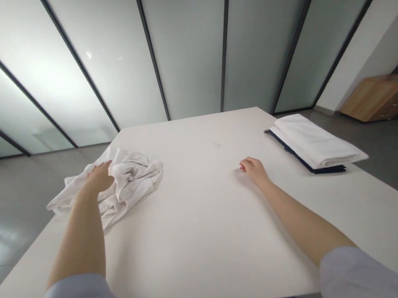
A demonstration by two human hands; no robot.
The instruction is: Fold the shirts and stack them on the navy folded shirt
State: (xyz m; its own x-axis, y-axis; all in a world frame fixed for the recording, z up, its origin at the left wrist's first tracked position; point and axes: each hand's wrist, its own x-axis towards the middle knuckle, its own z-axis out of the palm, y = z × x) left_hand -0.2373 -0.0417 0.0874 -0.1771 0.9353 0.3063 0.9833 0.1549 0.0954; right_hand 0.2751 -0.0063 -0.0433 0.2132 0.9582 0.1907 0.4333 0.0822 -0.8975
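Frosted glass panels [186, 45] in dark frames rise behind a white table [200, 249] that stands on a grey floor [10, 199]. At the left side of the table lies a crumpled white cloth [130, 172], loosely heaped, part of it reaching past the left edge and one corner trailing toward the wearer. It has no clear long axis, though it spreads wider from side to side than from front to back. The left hand [100, 177] is right over it, palm down, fingers outstretched and seemingly not gripping; most of the heap lies to the right of those fingers, toward the middle of the table. So the left hand is much the nearer, and the cloth lies well to the left of the right hand [254, 168]. That one is loosely clenched just over the tabletop, with nothing visible inside it. Farther right, a folded white cloth [312, 138] sits on a dark navy item [298, 156], its long side slanting along the table's right edge and partly jutting past it. Beyond, on the floor, is a wooden cabinet [372, 96].
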